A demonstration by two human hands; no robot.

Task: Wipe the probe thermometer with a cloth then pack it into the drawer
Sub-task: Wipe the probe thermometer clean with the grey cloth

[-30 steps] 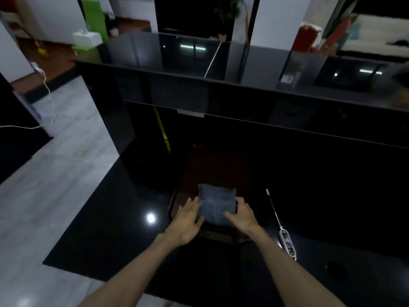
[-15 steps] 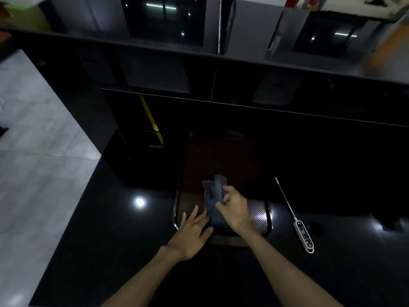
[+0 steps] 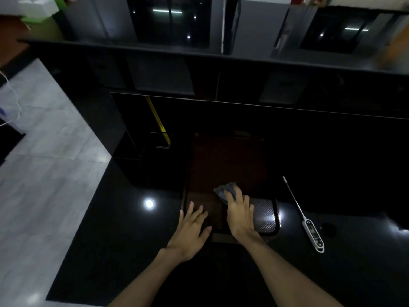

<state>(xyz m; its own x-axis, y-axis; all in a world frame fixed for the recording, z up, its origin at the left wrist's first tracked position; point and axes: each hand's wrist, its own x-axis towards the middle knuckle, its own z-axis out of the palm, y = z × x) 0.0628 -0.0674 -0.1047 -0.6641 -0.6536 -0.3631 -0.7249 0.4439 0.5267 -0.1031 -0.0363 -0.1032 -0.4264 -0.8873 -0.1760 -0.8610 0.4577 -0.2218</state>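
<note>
A grey-blue cloth (image 3: 223,189) is bunched under the fingers of my right hand (image 3: 240,212), which grips it over a dark tray (image 3: 264,216) with a textured metal mat. My left hand (image 3: 192,228) lies flat with spread fingers at the tray's left front corner, holding nothing. The probe thermometer (image 3: 311,229), white with a long thin metal probe pointing away, rests on the glossy black counter (image 3: 115,235) to the right of the tray, apart from both hands.
A black cabinet front (image 3: 243,120) with a dark recess stands behind the counter. Higher up runs a black shelf (image 3: 155,49) with glass panels. Grey tiled floor (image 3: 44,151) lies to the left. A lamp glare (image 3: 149,203) reflects on the counter.
My right hand has gathered the flat cloth into a bunch and pulled it nearer. My left hand let go of the cloth and rests beside it. The view tilted downward.
</note>
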